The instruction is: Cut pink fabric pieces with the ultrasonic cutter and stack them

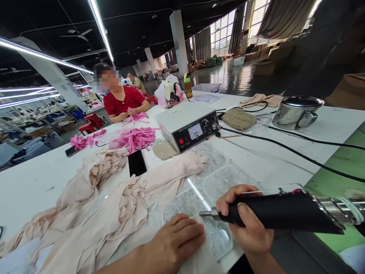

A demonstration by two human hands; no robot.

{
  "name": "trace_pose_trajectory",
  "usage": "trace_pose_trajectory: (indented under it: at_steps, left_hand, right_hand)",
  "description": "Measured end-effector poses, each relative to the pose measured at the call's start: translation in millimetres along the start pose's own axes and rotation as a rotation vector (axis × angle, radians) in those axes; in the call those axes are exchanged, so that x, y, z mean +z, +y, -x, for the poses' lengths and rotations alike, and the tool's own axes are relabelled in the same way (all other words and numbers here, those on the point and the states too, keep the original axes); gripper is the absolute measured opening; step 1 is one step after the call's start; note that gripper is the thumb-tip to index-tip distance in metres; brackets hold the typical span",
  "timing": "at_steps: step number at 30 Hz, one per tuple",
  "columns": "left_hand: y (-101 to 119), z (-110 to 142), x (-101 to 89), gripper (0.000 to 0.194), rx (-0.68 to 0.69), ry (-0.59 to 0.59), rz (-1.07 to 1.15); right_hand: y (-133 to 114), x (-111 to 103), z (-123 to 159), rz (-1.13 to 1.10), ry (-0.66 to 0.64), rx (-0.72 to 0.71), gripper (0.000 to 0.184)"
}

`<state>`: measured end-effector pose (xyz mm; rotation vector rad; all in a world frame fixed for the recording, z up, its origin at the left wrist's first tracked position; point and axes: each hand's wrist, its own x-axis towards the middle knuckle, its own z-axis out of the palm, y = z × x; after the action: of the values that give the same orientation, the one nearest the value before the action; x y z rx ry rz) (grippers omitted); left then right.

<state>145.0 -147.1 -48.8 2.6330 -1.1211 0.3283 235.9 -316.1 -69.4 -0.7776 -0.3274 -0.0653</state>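
My right hand is wrapped round a black ultrasonic hand tool with a narrow metal tip. The tip points left, close to the fingers of my left hand. Those fingers are bent and pressed together on a thin pale fabric piece, right at the tool's tip; the thumb is hidden. Under the fabric lies a clear, patterned sheet on the table. Left of my hands, long stacks of beige fabric strips spread over the tabletop.
A control box with a dial and cable stands ahead. A phone and pink strips lie left of it. At the right are a lidded metal mug and black cables. A person in red sits across, handling pink strips.
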Motion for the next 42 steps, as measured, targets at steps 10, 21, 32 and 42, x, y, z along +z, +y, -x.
trace_pose_trajectory:
  at_steps: [10, 21, 32, 42]
  left_hand:
    - [-1.3, 2.3, 16.0, 0.02, 0.033, 0.116, 0.047]
    - [-5.6, 12.0, 26.1, 0.023, 0.048, 0.148, -0.056]
    - [-5.9, 18.4, 33.8, 0.019, 0.084, 0.129, -0.104]
    - [-6.2, 16.5, 35.0, 0.019, 0.125, 0.156, -0.093]
  right_hand:
    - [5.6, -3.9, 1.3, -0.025, -0.008, -0.001, 0.009]
    - [2.8, -1.5, 0.5, -0.044, 0.004, -0.017, 0.013]
    - [3.4, -1.9, 1.3, -0.039, 0.011, 0.003, 0.011]
    - [4.1, -1.0, 2.5, -0.037, 0.033, 0.016, 0.009]
